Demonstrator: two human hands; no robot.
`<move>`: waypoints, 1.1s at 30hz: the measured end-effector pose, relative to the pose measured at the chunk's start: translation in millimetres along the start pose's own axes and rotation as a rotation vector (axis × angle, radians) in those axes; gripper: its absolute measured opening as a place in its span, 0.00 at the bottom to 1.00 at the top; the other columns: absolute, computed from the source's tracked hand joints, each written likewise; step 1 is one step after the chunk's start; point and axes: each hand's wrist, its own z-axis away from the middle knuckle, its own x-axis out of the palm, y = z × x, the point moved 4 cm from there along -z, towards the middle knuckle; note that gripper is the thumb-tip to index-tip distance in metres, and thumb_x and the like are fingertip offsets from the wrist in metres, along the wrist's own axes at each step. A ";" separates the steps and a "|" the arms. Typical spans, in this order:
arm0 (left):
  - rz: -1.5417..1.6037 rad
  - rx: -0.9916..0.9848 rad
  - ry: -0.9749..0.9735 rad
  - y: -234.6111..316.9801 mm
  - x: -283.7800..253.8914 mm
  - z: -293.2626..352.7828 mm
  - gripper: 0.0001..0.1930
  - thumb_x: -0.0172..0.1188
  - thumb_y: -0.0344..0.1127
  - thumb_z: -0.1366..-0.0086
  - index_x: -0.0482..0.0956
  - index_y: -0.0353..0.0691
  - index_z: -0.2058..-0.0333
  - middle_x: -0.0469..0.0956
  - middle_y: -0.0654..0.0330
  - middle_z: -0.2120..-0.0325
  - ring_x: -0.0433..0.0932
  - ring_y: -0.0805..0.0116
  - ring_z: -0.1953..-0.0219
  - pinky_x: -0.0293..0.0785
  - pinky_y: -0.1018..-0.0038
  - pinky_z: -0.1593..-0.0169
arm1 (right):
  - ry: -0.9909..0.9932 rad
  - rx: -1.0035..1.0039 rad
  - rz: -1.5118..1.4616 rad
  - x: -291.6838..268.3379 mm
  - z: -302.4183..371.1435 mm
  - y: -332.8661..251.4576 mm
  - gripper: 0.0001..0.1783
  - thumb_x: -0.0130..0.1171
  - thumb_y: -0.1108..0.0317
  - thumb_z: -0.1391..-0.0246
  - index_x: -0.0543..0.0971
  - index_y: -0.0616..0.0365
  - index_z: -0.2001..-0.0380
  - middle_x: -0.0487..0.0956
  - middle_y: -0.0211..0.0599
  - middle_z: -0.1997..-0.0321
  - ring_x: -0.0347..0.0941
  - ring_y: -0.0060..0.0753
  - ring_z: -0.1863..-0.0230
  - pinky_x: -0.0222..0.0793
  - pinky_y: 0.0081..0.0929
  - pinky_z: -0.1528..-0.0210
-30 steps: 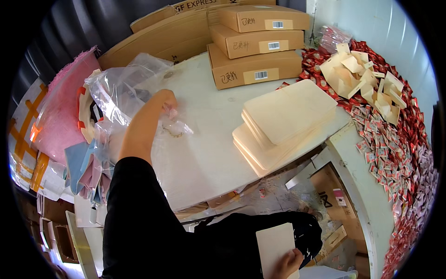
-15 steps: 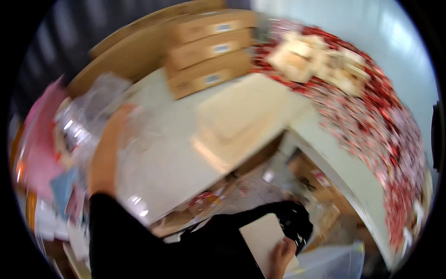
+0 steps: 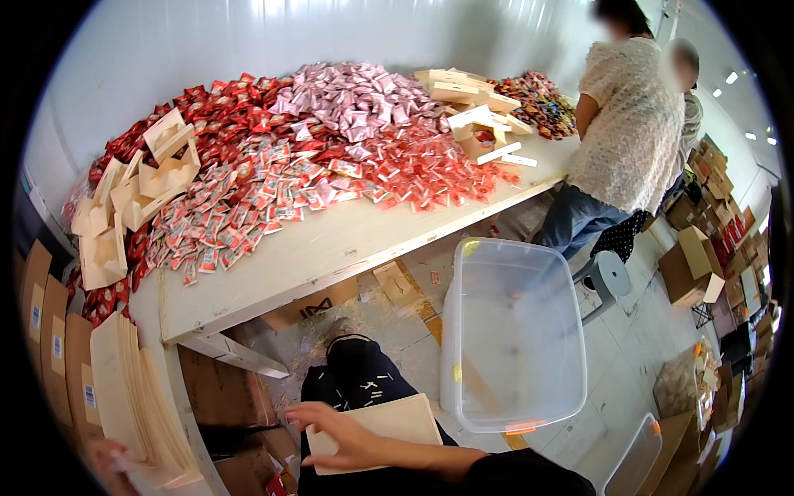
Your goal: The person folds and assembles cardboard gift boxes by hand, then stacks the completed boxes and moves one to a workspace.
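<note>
The board (image 3: 409, 417) is lying across the person's lap (image 3: 321, 387). The right hand (image 3: 351, 438) is hovering or resting over it, fingers and thumb spreading wide and gripping nothing; whether it is touching I cannot tell. A second ago it was holding the board by its edge, so the board now seems to be resting loose on the legs. The left hand (image 3: 112, 456) is showing blurred beside the stack (image 3: 124, 380); its grip I cannot tell. The view has swung right: the tub (image 3: 579, 347) is now standing beyond the lap, packets (image 3: 248, 186) are lying heaped on the table (image 3: 347, 256), and two people (image 3: 628, 124) are standing past them.
</note>
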 end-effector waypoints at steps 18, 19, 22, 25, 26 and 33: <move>0.185 0.214 -1.104 -30.3 358.2 149.0 0.16 0.52 0.31 0.44 0.64 0.33 0.57 0.71 0.57 0.73 0.71 0.71 0.77 0.68 0.77 0.74 | 1.227 0.054 -0.349 -192.0 118.2 -12.8 0.04 0.55 0.76 0.54 0.74 0.61 0.72 0.75 0.30 0.72 0.70 0.22 0.71 0.68 0.21 0.68; 0.093 0.099 -1.132 -28.0 349.8 147.6 0.17 0.54 0.31 0.46 0.65 0.35 0.57 0.69 0.54 0.65 0.71 0.70 0.69 0.69 0.75 0.68 | 1.259 -0.106 -0.319 -229.4 145.7 -18.7 0.03 0.55 0.76 0.53 0.73 0.59 0.72 0.73 0.28 0.74 0.68 0.20 0.73 0.66 0.19 0.70; -0.296 0.404 -1.101 -87.6 321.7 128.2 0.20 0.59 0.32 0.52 0.67 0.36 0.60 0.69 0.51 0.63 0.68 0.55 0.60 0.64 0.68 0.55 | 1.524 -0.334 -0.187 -331.3 216.1 -56.1 0.04 0.54 0.76 0.52 0.72 0.60 0.70 0.73 0.29 0.74 0.68 0.21 0.74 0.66 0.18 0.70; -0.438 0.388 -1.274 -147.8 300.0 134.2 0.29 0.63 0.41 0.59 0.67 0.37 0.57 0.70 0.48 0.60 0.67 0.50 0.56 0.62 0.65 0.52 | 1.872 -0.394 -0.097 -396.5 308.0 -96.3 0.07 0.56 0.76 0.54 0.71 0.61 0.69 0.74 0.32 0.73 0.69 0.23 0.75 0.66 0.18 0.75; -0.516 0.323 -1.341 -159.3 294.2 136.0 0.36 0.65 0.44 0.62 0.64 0.37 0.53 0.70 0.47 0.58 0.67 0.50 0.54 0.62 0.65 0.51 | 1.937 -0.360 -0.064 -410.8 338.6 -106.2 0.08 0.57 0.76 0.55 0.72 0.60 0.69 0.74 0.31 0.73 0.70 0.23 0.75 0.64 0.17 0.78; -0.849 0.035 -1.566 -199.5 276.4 138.4 0.51 0.69 0.49 0.67 0.49 0.40 0.45 0.72 0.49 0.59 0.71 0.51 0.56 0.63 0.59 0.53 | 2.334 -0.387 -0.086 -425.3 453.7 -149.2 0.11 0.61 0.75 0.59 0.73 0.54 0.70 0.75 0.30 0.74 0.69 0.19 0.78 0.54 0.10 0.86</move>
